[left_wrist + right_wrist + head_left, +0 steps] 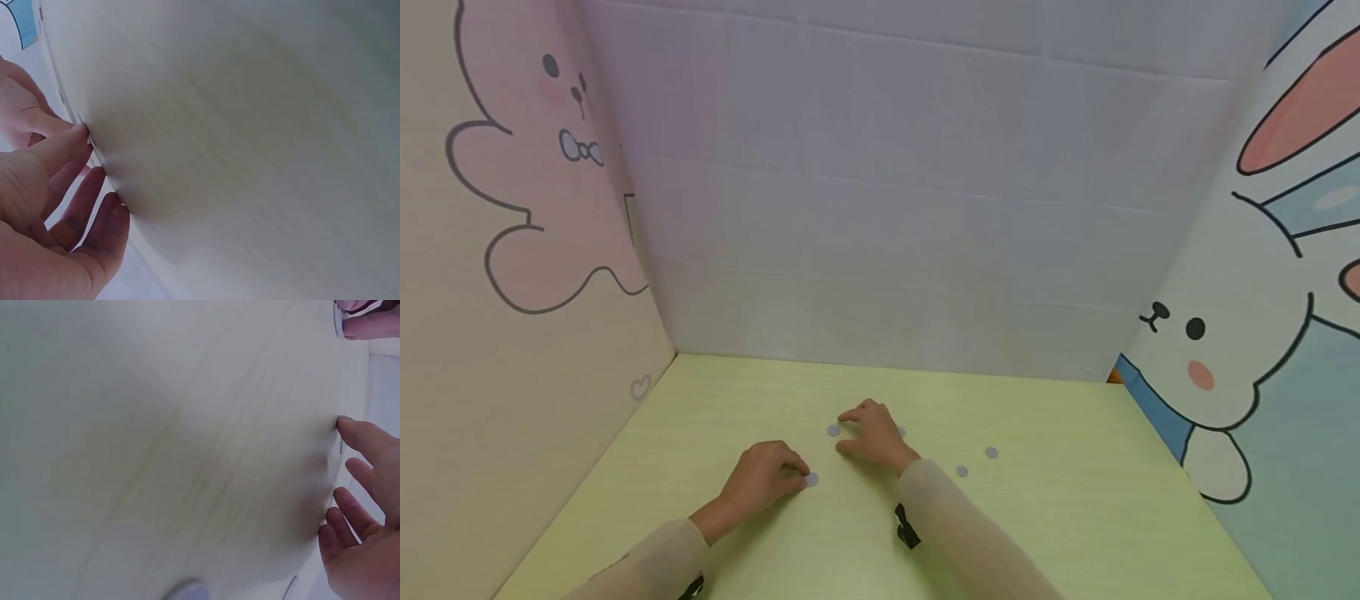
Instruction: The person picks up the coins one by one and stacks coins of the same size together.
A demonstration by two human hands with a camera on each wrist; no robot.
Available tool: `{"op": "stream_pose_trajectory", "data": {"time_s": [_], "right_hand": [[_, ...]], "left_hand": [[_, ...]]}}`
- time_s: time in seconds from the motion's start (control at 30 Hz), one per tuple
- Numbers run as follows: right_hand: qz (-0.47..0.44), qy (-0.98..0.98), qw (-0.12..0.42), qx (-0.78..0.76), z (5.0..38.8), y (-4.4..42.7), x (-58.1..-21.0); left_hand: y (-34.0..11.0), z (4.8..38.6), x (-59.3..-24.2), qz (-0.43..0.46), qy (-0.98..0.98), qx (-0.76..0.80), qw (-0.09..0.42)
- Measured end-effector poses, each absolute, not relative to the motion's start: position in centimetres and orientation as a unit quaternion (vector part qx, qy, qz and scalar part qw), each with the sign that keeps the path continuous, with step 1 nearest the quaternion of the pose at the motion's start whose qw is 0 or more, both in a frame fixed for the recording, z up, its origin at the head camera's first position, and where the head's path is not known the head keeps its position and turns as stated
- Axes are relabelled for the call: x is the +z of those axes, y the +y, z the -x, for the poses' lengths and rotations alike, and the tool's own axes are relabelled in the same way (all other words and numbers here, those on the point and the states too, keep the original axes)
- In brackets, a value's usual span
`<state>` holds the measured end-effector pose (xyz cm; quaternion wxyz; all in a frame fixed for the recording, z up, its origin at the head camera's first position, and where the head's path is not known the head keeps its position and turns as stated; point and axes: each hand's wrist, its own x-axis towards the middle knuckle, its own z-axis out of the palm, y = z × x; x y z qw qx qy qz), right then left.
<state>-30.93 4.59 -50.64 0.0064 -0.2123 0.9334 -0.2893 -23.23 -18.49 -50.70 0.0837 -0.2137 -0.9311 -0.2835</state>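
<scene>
Rabbit panel (1243,333) right | backdrop (902,192) behind | right hand (876,435) partly covers disc (902,432)

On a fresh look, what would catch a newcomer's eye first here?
Probably the big white cartoon rabbit at the head view's right, then the pink cartoon figure at its left. Below, on the yellow-green table, the left hand touches a grey disc; the right hand, thumb and forefinger apart, is beside another.
</scene>
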Motion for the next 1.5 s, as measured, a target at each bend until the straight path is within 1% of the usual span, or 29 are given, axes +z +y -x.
{"op": "stream_pose_trajectory", "data": {"time_s": [0.17,0.6,1.13,1.5], "right_hand": [[0.196,0.941,0.011,-0.276,31.1,4.1,-50.7],[0.190,0.949,-0.021,-0.250,31.0,3.6,-50.6],[0.176,0.954,-0.027,-0.241,31.3,3.0,-50.9],[0.198,0.955,-0.060,-0.214,31.0,2.8,-50.6]], "left_hand": [[-18.5,23.3,-50.7,0.215,-0.931,-0.284,0.082],[-18.5,23.3,-50.6,0.218,-0.930,-0.284,0.089],[-18.4,23.0,-50.3,0.205,-0.929,-0.300,0.072],[-18.3,22.9,-50.2,0.206,-0.931,-0.291,0.077]]}}
